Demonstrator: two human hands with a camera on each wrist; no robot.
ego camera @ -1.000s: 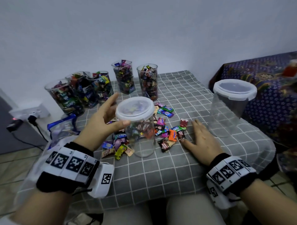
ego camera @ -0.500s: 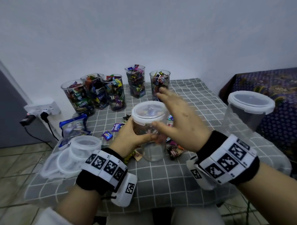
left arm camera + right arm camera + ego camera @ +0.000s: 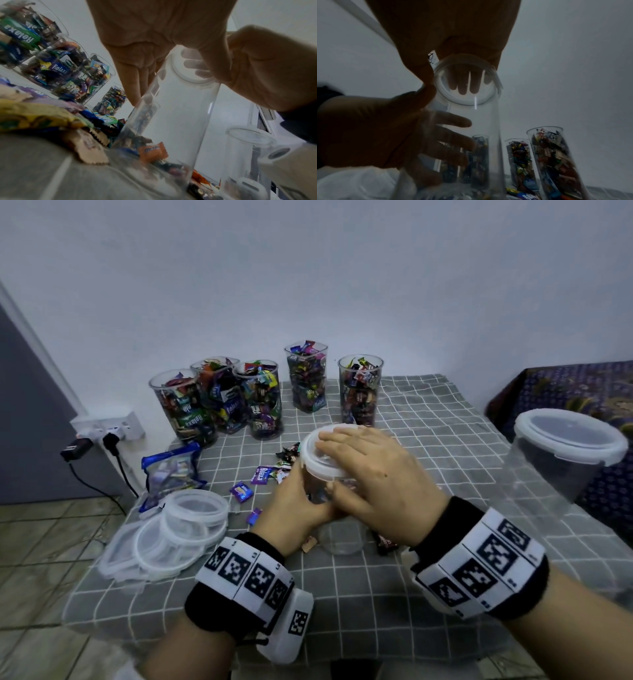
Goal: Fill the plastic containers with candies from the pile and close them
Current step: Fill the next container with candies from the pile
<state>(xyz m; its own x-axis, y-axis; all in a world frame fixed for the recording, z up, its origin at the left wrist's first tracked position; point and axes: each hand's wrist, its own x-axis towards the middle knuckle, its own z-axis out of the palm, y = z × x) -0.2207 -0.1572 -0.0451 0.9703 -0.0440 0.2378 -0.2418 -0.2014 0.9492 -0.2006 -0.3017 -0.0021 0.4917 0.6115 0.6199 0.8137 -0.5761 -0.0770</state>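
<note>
left hand (image 3: 297, 510) is wrapped around the side of the tall clear plastic container (image 3: 339, 537), which stands upright on the grey checked tablecloth (image 3: 394, 594) at the near edge of the pile of wrapped candies (image 3: 270, 474). right hand (image 3: 376, 474) lies flat, fingers straight, on the white round lid (image 3: 317, 463) seated on that container's mouth. container appears empty inside. beyond the grip stand five clear containers filled with candies (image 3: 263, 398), without lids. left of it lies a stack of loose lids (image 3: 171, 539).
</note>
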